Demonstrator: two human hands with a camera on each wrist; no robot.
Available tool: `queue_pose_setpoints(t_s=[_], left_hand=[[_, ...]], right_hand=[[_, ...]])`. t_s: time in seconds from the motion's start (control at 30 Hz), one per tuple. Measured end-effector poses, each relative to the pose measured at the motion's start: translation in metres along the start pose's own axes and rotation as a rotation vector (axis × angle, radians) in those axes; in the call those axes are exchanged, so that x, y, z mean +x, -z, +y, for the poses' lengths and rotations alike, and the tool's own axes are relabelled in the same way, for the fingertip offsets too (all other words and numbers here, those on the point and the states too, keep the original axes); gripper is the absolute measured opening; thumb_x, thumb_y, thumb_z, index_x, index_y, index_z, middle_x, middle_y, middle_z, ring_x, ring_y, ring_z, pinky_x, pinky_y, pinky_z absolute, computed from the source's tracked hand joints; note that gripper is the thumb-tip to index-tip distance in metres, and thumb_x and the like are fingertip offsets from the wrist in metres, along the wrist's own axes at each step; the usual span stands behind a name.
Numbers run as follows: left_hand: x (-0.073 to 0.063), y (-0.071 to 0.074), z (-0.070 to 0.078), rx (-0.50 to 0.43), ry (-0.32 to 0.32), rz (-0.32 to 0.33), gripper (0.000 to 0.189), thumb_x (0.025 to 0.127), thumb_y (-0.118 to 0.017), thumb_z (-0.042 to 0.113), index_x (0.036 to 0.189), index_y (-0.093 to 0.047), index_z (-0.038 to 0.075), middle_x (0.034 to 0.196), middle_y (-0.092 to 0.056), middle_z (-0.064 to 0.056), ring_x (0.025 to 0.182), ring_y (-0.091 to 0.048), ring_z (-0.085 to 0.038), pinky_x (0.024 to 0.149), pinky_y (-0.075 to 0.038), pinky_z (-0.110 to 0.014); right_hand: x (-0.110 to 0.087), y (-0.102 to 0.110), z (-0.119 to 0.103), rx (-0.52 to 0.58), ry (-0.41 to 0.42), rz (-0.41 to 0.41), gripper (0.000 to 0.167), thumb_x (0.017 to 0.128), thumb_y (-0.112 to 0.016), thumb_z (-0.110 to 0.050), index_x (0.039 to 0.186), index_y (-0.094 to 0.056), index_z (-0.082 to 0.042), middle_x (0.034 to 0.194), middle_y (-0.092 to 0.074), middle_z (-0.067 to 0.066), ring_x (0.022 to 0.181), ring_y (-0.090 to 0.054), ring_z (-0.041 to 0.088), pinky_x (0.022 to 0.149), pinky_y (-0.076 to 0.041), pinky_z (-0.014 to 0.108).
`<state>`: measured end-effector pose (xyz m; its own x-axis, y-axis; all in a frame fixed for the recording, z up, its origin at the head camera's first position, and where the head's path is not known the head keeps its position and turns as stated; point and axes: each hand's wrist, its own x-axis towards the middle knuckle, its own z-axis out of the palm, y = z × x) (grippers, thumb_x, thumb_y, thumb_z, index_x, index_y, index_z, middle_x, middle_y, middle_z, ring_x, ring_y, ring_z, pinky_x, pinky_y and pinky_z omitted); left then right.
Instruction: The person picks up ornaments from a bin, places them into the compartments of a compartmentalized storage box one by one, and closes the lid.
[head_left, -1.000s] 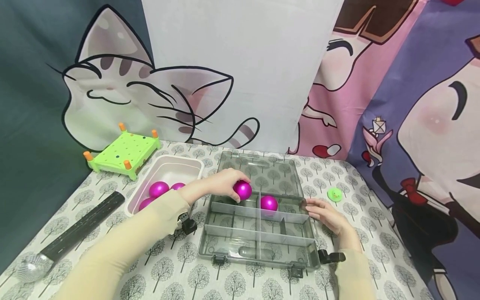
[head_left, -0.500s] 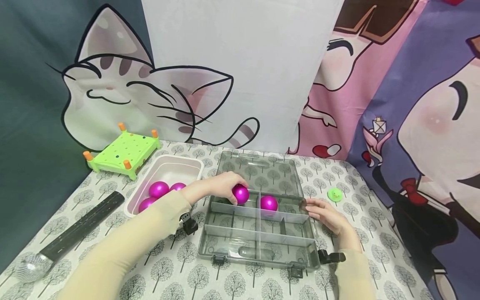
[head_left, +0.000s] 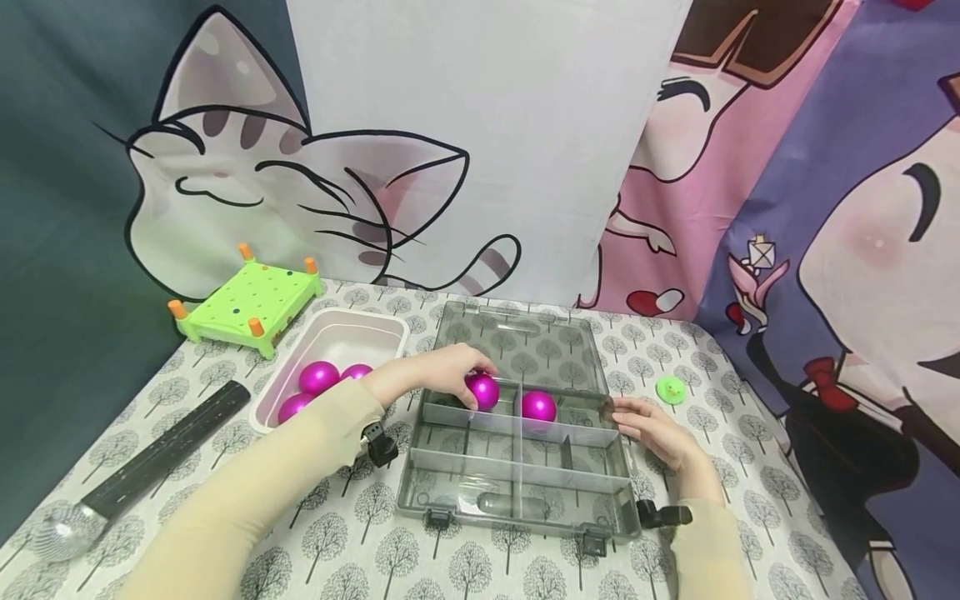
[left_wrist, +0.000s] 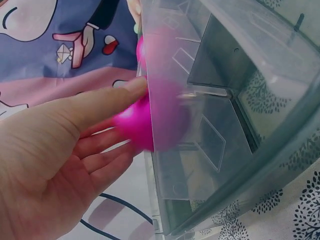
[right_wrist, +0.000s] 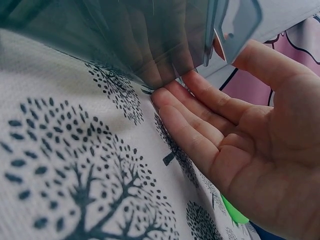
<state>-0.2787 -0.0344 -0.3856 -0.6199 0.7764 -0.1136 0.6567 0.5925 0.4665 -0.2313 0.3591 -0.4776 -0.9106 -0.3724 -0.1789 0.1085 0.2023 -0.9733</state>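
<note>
The left hand grasps a magenta ball in the back-left compartment of the transparent grey organizer box. A second ball sits across the divider, to its right. The right hand, fingers nearly straight, touches the box's right side. More balls lie in the white tub.

Left hand gripping ball, divided case
</note>
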Motion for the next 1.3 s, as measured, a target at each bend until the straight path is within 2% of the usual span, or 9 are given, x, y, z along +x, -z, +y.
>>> queue_pose_setpoints(t_s=[0.3,0.43,0.6,0.77,0.9,1.07,1.3], left_hand=[[-0.001,0.001,-0.001,-0.038,0.01,-0.005,0.066,0.074,-0.083,0.018,0.132,-0.056,-0.002,0.135,-0.06,-0.015,0.126,-0.056,-0.03,0.111,-0.043,-0.042],[-0.006,0.008,0.0,-0.039,0.003,0.012,0.065,0.076,-0.082,0.017,0.132,-0.055,-0.002,0.135,-0.06,-0.015,0.126,-0.056,-0.031,0.11,-0.043,-0.042],[-0.019,0.02,-0.004,-0.043,-0.035,0.061,0.061,0.078,-0.08,0.016,0.132,-0.056,-0.001,0.133,-0.062,-0.014,0.123,-0.058,-0.03,0.109,-0.045,-0.042],[-0.039,0.032,-0.019,-0.074,-0.045,0.127,0.06,0.079,-0.078,0.015,0.132,-0.056,-0.001,0.133,-0.061,-0.016,0.122,-0.059,-0.032,0.107,-0.046,-0.044],[-0.062,0.041,-0.031,-0.134,-0.031,0.182,0.06,0.079,-0.078,0.013,0.132,-0.055,-0.003,0.131,-0.061,-0.019,0.121,-0.058,-0.035,0.107,-0.046,-0.047],[-0.092,0.043,-0.047,-0.181,0.024,0.227,0.059,0.08,-0.078,0.013,0.133,-0.055,-0.002,0.131,-0.061,-0.021,0.121,-0.057,-0.038,0.105,-0.046,-0.051],[-0.125,0.042,-0.069,-0.128,0.111,0.321,0.062,0.076,-0.081,0.014,0.13,-0.057,-0.003,0.129,-0.062,-0.021,0.118,-0.059,-0.038,0.104,-0.046,-0.054]], right_hand=[[-0.001,0.0,0.0,-0.002,-0.007,0.003,0.05,0.1,-0.047,-0.006,0.137,-0.028,0.021,0.114,-0.059,-0.008,0.105,-0.061,-0.001,0.094,-0.049,0.014],[0.0,0.0,-0.001,-0.01,-0.013,0.004,0.05,0.1,-0.047,-0.006,0.137,-0.028,0.021,0.114,-0.058,-0.008,0.105,-0.06,-0.001,0.094,-0.049,0.014],[-0.001,-0.001,-0.001,-0.014,-0.022,0.011,0.053,0.099,-0.049,-0.007,0.138,-0.026,0.021,0.116,-0.055,-0.006,0.105,-0.059,-0.003,0.094,-0.049,0.013],[-0.001,-0.001,-0.001,-0.016,-0.017,0.013,0.053,0.1,-0.049,-0.007,0.138,-0.027,0.021,0.118,-0.054,-0.005,0.105,-0.059,-0.002,0.094,-0.049,0.014],[-0.001,-0.001,-0.001,-0.018,-0.021,0.017,0.052,0.1,-0.048,-0.008,0.138,-0.027,0.021,0.117,-0.054,-0.007,0.105,-0.059,-0.003,0.094,-0.049,0.013],[-0.001,-0.001,-0.002,-0.002,-0.01,0.011,0.051,0.1,-0.047,-0.006,0.137,-0.027,0.022,0.115,-0.056,-0.009,0.104,-0.06,-0.003,0.093,-0.049,0.013],[-0.001,-0.001,0.0,-0.003,-0.007,0.01,0.05,0.099,-0.047,-0.006,0.137,-0.027,0.021,0.114,-0.057,-0.009,0.103,-0.06,-0.003,0.093,-0.049,0.013]])
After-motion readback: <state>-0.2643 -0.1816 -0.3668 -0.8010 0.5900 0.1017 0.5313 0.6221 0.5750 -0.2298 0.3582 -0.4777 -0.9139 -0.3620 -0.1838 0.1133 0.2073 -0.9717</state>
